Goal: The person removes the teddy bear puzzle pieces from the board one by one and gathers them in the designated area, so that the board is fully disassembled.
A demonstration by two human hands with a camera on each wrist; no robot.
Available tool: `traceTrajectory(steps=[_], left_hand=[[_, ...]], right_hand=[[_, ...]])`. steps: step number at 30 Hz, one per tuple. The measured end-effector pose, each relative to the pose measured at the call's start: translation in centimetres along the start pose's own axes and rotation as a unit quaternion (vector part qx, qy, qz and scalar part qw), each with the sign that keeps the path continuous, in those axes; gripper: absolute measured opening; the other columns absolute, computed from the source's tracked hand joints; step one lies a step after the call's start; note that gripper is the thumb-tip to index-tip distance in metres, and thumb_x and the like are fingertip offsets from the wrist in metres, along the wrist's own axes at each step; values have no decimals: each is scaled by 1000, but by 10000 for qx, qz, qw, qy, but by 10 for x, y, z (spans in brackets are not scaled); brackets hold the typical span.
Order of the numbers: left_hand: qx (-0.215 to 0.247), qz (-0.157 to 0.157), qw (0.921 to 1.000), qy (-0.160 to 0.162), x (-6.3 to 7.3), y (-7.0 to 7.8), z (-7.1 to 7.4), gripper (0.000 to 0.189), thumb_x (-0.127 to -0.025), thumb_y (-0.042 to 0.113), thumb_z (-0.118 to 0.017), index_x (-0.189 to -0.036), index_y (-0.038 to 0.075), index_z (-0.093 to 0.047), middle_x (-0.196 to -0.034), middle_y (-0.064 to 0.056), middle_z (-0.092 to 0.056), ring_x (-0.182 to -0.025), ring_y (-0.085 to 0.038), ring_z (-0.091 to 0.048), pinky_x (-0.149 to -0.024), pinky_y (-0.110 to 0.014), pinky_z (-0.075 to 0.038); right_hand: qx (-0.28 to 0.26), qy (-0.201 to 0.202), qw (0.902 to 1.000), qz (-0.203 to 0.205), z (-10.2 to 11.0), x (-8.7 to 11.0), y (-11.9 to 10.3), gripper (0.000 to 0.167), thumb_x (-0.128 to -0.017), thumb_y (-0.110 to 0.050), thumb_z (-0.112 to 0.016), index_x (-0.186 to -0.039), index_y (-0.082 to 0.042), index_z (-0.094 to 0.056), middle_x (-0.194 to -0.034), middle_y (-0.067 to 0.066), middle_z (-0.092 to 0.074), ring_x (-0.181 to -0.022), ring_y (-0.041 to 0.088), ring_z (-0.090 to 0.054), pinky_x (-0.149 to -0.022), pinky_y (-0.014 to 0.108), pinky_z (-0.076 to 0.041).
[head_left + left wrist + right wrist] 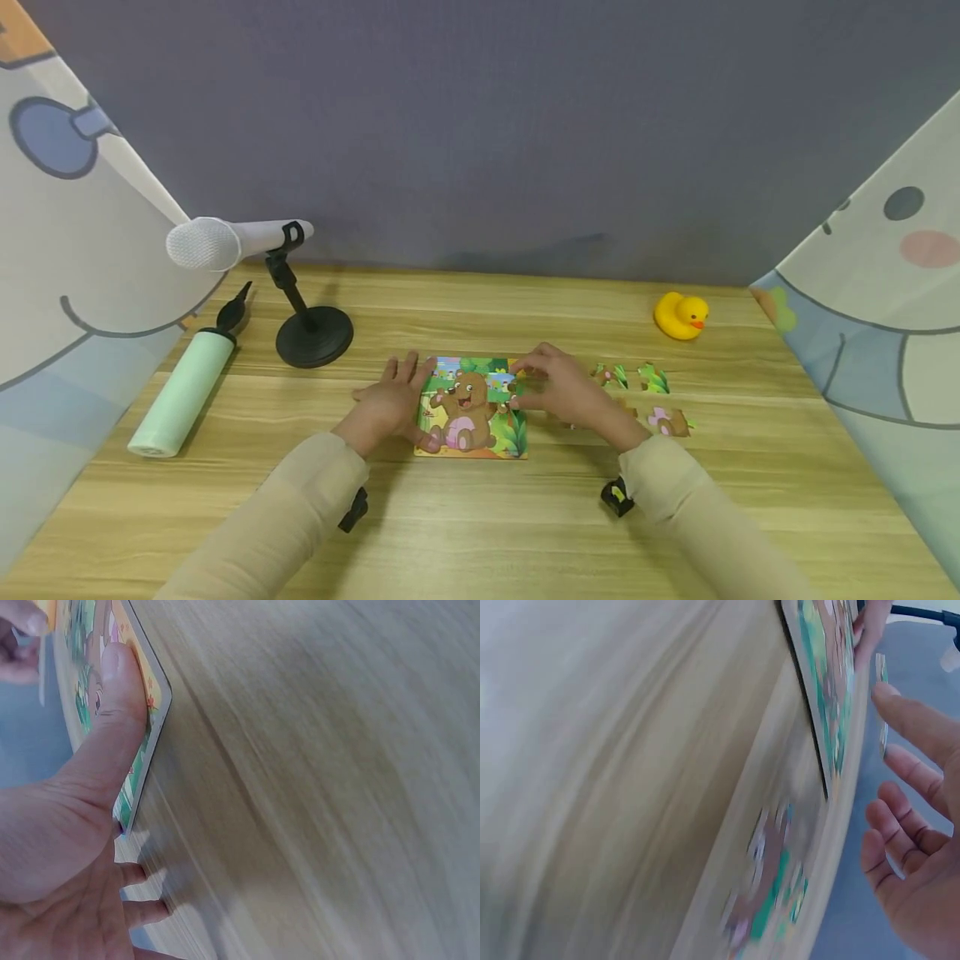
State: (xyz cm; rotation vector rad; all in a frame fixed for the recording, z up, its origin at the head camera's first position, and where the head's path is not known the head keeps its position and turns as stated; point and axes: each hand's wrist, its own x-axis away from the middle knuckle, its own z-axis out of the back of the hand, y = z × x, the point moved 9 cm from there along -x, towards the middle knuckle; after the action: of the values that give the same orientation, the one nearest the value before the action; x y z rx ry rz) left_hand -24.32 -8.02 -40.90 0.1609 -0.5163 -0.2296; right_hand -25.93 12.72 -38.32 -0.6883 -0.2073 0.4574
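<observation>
A square jigsaw puzzle [468,417] with a smiling bear lies on the wooden table. My left hand [386,408] rests at its left side, fingers spread, thumb [124,686] lying on the lower corner. My right hand [566,390] pinches a puzzle piece [501,387] between thumb and finger above the board's upper right. Seen edge-on in the right wrist view, that puzzle piece [883,671] is raised off the board, other fingers loosely bent. Several loose pieces [670,422] lie right of the board, some partly hidden by my right wrist.
At the back left stands a white microphone [206,244] on a black stand [315,337]. A pale green hand pump [183,396] lies left of it. A yellow rubber duck [680,317] sits at the back right. A grey panel [480,142] closes the table's far side.
</observation>
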Motion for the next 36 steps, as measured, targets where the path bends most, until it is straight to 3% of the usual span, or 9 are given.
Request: traceTrajectory(steps=[9,16,23,25,28,30,32,36], left_hand=[[-22,19,10000,-19,1,0,0,130,-69,49,-91,-163,8,-12,-168,-24,-3,-152,-50,-7,-94,-83,-33],[-37,33,10000,-13,2,0,-1,130,-69,49,-91,-163,8,-12,-168,-24,-4,-152,-50,-7,-93,-83,-34],[-56,47,10000,-15,2,0,0,131,-69,49,-91,-163,8,-11,-168,-24,-3,-152,-50,-7,-93,-83,-35],[-48,35,10000,-15,2,0,0,131,-69,49,-91,-163,8,-11,-168,-24,-3,-152,-50,-7,-93,-83,-35],[-31,26,10000,-25,2,1,0,130,-69,49,-91,-163,8,-11,-168,-25,-3,-152,-50,-6,-93,-83,-34],[-25,30,10000,-24,2,1,0,130,-69,48,-91,-163,7,-11,-167,-25,-3,-152,-50,-6,-93,-83,-34],[-25,29,10000,-24,2,1,0,130,-69,48,-91,-163,7,-11,-167,-25,-3,-151,-50,-7,-93,-83,-34],[-26,18,10000,-4,2,1,1,130,-69,48,-91,-163,7,-12,-167,-25,-4,-151,-51,-7,-93,-83,-35]], right_hand=[[39,301,9995,-46,30,45,27,35,-86,-25,-84,-118,-16,-72,-102,3,-60,-90,23,-55,-66,32,-49],[95,438,9989,97,36,76,43,35,-83,-24,-87,-113,-15,-72,-99,4,-62,-90,29,-59,-65,27,-48],[238,295,9991,163,26,98,53,36,-83,-33,-86,-113,-18,-72,-98,-5,-58,-76,9,-49,-62,22,-44],[276,307,9989,218,23,102,53,35,-82,-33,-87,-111,-19,-73,-96,-6,-57,-76,12,-50,-63,25,-45],[530,354,9978,199,21,106,54,35,-79,-34,-88,-109,-24,-73,-106,-2,-63,-104,30,-64,-83,41,-55],[684,336,9970,142,20,108,55,36,-78,-34,-89,-109,-26,-73,-116,5,-65,-122,50,-57,-94,61,-50],[830,325,9960,93,19,108,55,37,-77,-34,-90,-109,-27,-73,-124,11,-64,-132,61,-41,-96,77,-38],[923,278,9951,205,17,107,54,38,-76,-33,-91,-108,-26,-73,-119,6,-64,-131,60,-44,-97,77,-38]])
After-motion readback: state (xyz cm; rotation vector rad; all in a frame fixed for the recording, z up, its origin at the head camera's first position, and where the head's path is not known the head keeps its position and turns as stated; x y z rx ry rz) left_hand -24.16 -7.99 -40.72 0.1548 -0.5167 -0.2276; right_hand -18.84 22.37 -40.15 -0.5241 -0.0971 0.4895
